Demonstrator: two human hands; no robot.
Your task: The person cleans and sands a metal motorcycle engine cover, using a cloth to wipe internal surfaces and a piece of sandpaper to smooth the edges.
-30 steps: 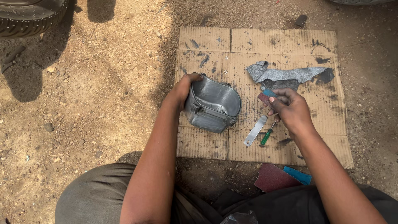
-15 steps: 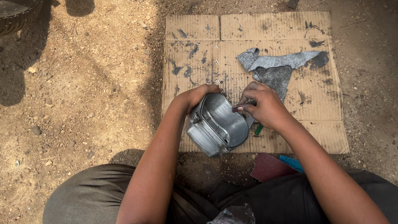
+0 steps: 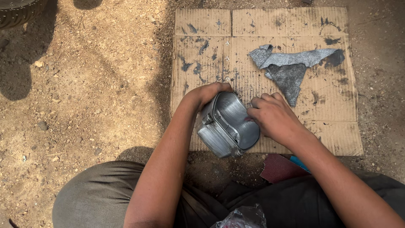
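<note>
Head view: stained cardboard sheet (image 3: 329, 126) on sandy dirt under my fingers, grey rag (image 3: 291, 67) beyond them. Left hand (image 3: 206, 95) curled over dull silver metal part (image 3: 228, 124), gripping far edge. Right hand (image 3: 272, 118) fingers bunched, pressing its shiny scuffed face, tilted.

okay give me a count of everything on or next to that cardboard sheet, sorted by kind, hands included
Hands: 2, left hand and right hand
Grey metal part: 1, metal part held between both hands
Cardboard sheet: 1, cardboard sheet
Grey abrasive cloth: 1, abrasive cloth
Dark red sheet: 1, red sheet
Blue item: 1, blue item, mostly hidden
Total: 7
</note>
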